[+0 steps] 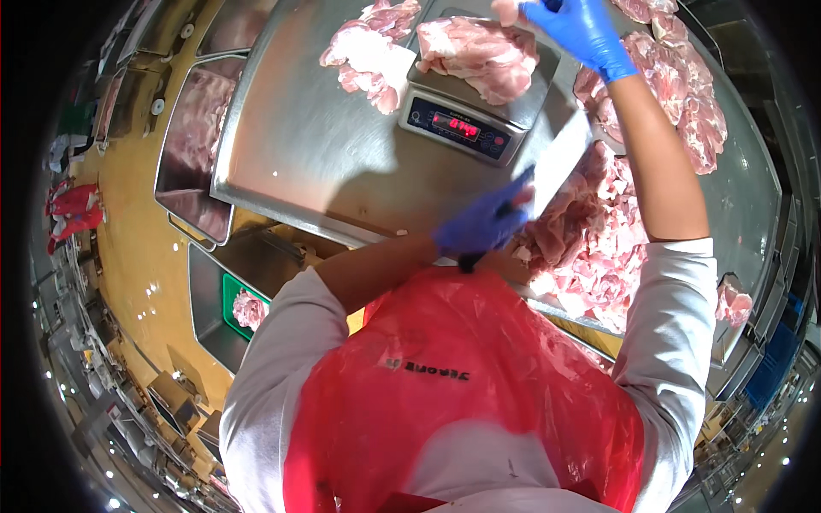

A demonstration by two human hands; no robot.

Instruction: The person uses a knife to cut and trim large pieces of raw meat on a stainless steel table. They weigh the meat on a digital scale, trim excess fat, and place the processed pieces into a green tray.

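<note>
My left hand, in a blue glove, is closed round the dark handle of a knife. The broad, bright blade points away and to the right, between the scale and the meat pile. At the far edge of the view my right hand, also gloved in blue, pinches a small pale piece of raw meat. That piece is above the far right of a digital scale with a lit red display. A large pink slab of raw meat lies on the scale's pan, just left of my right hand.
More raw meat lies left of the scale on the steel table. A heap of cut meat is at right, with flatter pieces beyond. Steel tubs with meat stand left; a green tray sits lower.
</note>
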